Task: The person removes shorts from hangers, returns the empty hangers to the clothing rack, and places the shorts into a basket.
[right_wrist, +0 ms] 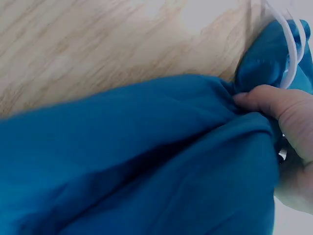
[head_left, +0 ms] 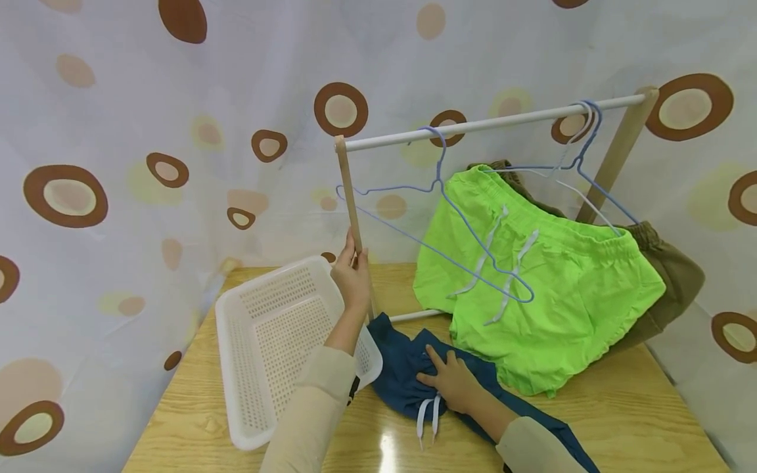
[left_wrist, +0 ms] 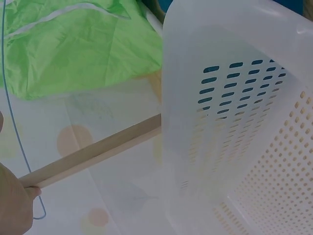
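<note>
"At the back, item one?"

"Patterned sheet, pale, printed with brown-ringed ovals. Next, wood-grain table."

"Standing on it?"

"Garment rack: white rail, light wooden upright at its left end. Lime-green drawstring shorts, right half of rack; olive-brown garment behind them. White perforated plastic basket, left side, a beige sleeve reaching across it. Navy drawstring garment, crumpled on the table between basket and lime-green shorts."

"Next size down?"

"Three hangers: one blue hanger hooked on the rail's left part; second blue hanger and white hanger together at right."

"Hands?"

"Left hand: fingers and thumb holding the wooden upright, below the rail. Right hand: on the navy garment, index finger extended, thumb apart; whether it pinches cloth, I cannot tell."

"Smallest entry?"

"White drawcord, two ends trailing from the navy garment, just beside the right hand."
</note>
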{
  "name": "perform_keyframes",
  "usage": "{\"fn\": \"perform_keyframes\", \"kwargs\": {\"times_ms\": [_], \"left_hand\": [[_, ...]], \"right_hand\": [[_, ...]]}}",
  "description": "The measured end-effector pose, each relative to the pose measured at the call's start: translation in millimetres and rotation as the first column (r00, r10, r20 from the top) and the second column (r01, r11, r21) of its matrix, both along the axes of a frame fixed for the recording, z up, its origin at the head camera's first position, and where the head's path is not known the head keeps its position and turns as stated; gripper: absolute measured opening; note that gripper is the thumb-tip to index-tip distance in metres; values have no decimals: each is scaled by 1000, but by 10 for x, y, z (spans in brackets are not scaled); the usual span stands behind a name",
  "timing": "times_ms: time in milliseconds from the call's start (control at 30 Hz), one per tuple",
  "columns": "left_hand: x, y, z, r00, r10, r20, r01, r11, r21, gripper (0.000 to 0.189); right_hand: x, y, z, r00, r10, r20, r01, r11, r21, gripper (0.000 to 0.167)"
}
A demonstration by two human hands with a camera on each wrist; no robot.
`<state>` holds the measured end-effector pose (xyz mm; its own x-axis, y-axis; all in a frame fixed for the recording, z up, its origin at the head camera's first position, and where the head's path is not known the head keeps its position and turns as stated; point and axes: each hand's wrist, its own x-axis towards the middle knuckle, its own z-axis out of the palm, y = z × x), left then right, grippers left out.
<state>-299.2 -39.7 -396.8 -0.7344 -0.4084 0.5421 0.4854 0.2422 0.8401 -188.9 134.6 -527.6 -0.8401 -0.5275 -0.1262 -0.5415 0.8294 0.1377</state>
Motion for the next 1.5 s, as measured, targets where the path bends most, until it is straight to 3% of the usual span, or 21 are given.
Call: {"fn": "perform_keyframes", "kwargs": {"times_ms": [300, 433, 633, 767, 900, 1000, 1067, 1267, 1367, 1500], "left_hand": [[10, -26, 17, 1000, 14, -18, -14, 1000, -23, 44], [22, -43, 14, 999, -49, 1, 49, 999, 3, 46], [102, -119, 18, 971, -207, 122, 204, 978, 32, 60], [211, -227, 48, 953, -224, 203, 233, 972, -18, 67], [420, -404, 76, 938, -227, 262, 271, 952, -144, 73], [609, -566, 65, 940, -218, 261, 285, 924, -256, 73], [724, -685, 45, 950, -203, 235, 269, 916, -296, 71], [947, -1080, -91, 977, -107, 187, 163, 934, -318, 65], [1008, -1309, -172, 974, -57, 221, 131, 933, -334, 68], [1079, -1626, -256, 953, -1, 304, 98, 948, -304, 70]], "right_hand": [[82, -137, 16, 1000, 3, -18, -5, 996, -88, 45], [74, -141, 11, 1000, -6, 16, 8, 996, -92, 44], [40, -70, 43, 981, -108, 161, 144, 962, -230, 51], [38, -48, 60, 974, -109, 199, 164, 945, -284, 51], [63, -53, 61, 976, -88, 197, 144, 946, -290, 50], [75, -58, 52, 978, -75, 195, 132, 946, -295, 50], [78, -63, 51, 976, -77, 206, 138, 943, -302, 50], [78, -26, 43, 967, -92, 236, 173, 920, -352, 53], [77, -9, 31, 969, -84, 233, 168, 913, -371, 53], [71, 2, 26, 971, -89, 224, 178, 891, -417, 55]]}}
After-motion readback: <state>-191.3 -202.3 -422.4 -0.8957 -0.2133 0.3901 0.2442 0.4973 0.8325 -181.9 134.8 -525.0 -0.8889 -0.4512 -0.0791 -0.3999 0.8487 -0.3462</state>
